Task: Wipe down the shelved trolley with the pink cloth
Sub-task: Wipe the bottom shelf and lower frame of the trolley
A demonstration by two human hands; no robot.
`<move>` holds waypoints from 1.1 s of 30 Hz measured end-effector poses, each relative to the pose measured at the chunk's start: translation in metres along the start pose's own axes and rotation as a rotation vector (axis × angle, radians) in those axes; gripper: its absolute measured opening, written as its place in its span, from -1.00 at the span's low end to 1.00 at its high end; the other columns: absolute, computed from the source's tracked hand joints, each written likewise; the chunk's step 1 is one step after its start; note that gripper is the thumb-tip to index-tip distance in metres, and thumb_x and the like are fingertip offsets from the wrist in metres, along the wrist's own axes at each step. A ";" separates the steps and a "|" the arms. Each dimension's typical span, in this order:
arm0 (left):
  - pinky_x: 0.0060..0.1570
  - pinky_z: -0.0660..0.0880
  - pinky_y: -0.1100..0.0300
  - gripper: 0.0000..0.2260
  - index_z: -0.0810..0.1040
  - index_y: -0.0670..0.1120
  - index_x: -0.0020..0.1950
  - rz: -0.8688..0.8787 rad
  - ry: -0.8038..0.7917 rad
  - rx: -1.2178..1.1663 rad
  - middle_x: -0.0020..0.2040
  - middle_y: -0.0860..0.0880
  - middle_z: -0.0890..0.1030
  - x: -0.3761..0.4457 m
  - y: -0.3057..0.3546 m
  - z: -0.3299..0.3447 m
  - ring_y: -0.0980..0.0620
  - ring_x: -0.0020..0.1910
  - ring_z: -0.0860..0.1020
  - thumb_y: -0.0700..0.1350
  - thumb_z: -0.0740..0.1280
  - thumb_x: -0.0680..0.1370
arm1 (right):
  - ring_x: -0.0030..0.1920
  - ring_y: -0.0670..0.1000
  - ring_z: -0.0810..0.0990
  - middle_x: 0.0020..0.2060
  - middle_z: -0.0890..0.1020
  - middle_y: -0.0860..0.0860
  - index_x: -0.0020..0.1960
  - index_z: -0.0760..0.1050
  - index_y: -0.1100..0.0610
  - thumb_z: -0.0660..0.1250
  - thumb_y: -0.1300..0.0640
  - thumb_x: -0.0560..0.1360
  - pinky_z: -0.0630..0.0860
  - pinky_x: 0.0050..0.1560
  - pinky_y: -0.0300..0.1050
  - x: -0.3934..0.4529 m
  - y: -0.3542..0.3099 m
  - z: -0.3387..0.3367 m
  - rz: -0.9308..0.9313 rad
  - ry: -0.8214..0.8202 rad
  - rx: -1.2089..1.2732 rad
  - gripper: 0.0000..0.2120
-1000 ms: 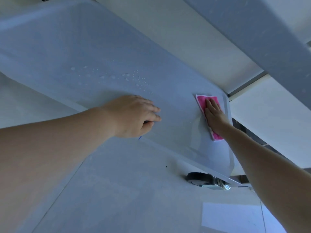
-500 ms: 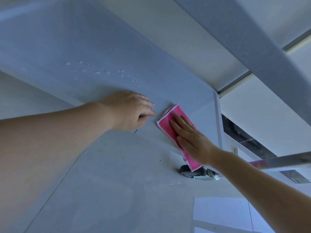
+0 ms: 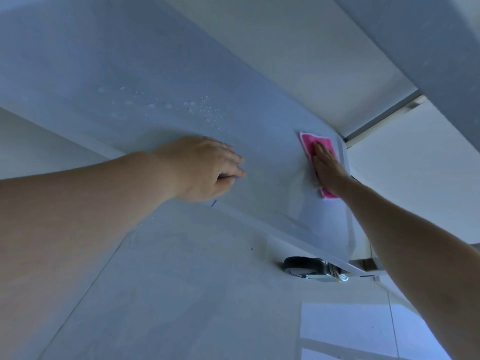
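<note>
Pink cloth (image 3: 316,146) lies flat on the trolley shelf (image 3: 161,74) near its far right corner, pressed down by the right hand (image 3: 326,167) with straight fingers laid over it. The left hand (image 3: 202,168) rests on the shelf's near edge, fingers curled over the rim and thumb tucked beneath. Water droplets (image 3: 205,110) bead on the shelf beyond it, and a black caster wheel (image 3: 304,266) shows below on the floor (image 3: 181,294).

fuzzy pink cloth (image 3: 315,145), smooth shelf (image 3: 155,74) — water-beaded
</note>
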State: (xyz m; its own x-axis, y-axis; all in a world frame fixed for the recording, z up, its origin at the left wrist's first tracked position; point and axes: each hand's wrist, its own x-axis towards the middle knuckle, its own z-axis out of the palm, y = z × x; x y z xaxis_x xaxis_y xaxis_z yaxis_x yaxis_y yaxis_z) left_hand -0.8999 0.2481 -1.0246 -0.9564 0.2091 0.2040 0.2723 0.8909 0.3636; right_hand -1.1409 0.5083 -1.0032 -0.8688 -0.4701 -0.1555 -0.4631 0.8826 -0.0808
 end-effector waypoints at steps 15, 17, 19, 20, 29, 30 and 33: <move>0.45 0.08 0.16 -0.63 0.35 0.12 0.41 -0.011 -0.047 0.006 0.49 0.12 0.27 0.000 0.002 -0.001 0.09 0.48 0.18 0.02 0.07 0.61 | -0.08 -0.03 0.49 0.06 0.44 0.02 0.44 0.23 0.10 -0.01 0.11 0.61 0.47 -0.14 -0.12 0.054 0.030 -0.012 0.165 0.112 -0.074 -0.59; 0.45 0.08 0.19 -0.64 0.36 0.12 0.40 -0.019 -0.034 -0.011 0.48 0.13 0.27 0.000 0.002 0.000 0.11 0.48 0.18 0.02 0.08 0.61 | -0.27 -0.17 0.35 -0.16 0.38 -0.09 0.42 0.24 0.16 0.01 0.17 0.60 0.35 -0.26 -0.25 0.072 0.035 -0.013 0.186 0.087 -0.082 -0.61; 0.45 0.08 0.19 -0.64 0.37 0.13 0.40 -0.026 -0.024 -0.022 0.48 0.13 0.28 -0.001 0.002 0.000 0.12 0.48 0.18 0.02 0.09 0.60 | -0.38 -0.09 0.39 -0.27 0.37 -0.05 0.38 0.26 0.17 -0.02 0.13 0.62 0.39 -0.46 -0.19 0.085 0.038 -0.011 0.215 0.113 -0.031 -0.64; 0.45 0.08 0.19 -0.64 0.37 0.13 0.40 -0.030 -0.024 -0.024 0.48 0.14 0.28 -0.001 0.002 0.000 0.12 0.48 0.17 0.02 0.09 0.61 | -0.42 -0.03 0.40 -0.29 0.38 -0.01 0.36 0.27 0.17 -0.04 0.12 0.63 0.39 -0.55 -0.15 0.090 0.038 -0.011 0.241 0.132 0.034 -0.65; 0.45 0.07 0.19 -0.64 0.36 0.14 0.40 -0.034 -0.038 -0.012 0.49 0.15 0.26 -0.001 0.003 0.001 0.12 0.48 0.16 0.01 0.08 0.61 | 0.48 0.17 0.12 0.49 0.15 0.20 0.49 0.09 0.27 0.13 0.27 0.57 0.08 0.47 0.11 0.090 0.009 -0.007 -0.045 0.032 -0.139 -0.49; 0.44 0.07 0.20 -0.64 0.37 0.14 0.40 -0.032 -0.033 -0.011 0.48 0.15 0.26 -0.001 0.003 0.001 0.12 0.48 0.16 0.01 0.08 0.61 | 0.50 0.19 0.05 0.50 0.10 0.23 0.49 0.05 0.31 0.23 0.31 0.53 -0.01 0.49 0.07 0.089 0.007 -0.007 -0.082 0.011 -0.239 -0.40; 0.44 0.07 0.21 -0.64 0.37 0.14 0.39 -0.029 -0.025 -0.009 0.48 0.15 0.28 -0.001 0.003 0.000 0.12 0.48 0.17 0.01 0.09 0.60 | 0.51 0.20 -0.01 0.49 0.04 0.28 0.47 0.00 0.37 0.36 0.30 0.45 -0.17 0.46 -0.06 0.079 -0.008 -0.006 -0.201 0.005 -0.370 -0.25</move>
State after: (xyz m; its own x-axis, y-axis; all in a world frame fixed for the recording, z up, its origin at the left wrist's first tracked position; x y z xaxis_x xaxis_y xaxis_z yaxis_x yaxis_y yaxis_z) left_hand -0.8986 0.2506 -1.0240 -0.9663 0.1928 0.1705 0.2449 0.8930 0.3776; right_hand -1.2067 0.4646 -1.0089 -0.7549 -0.6341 -0.1677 -0.6547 0.7132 0.2504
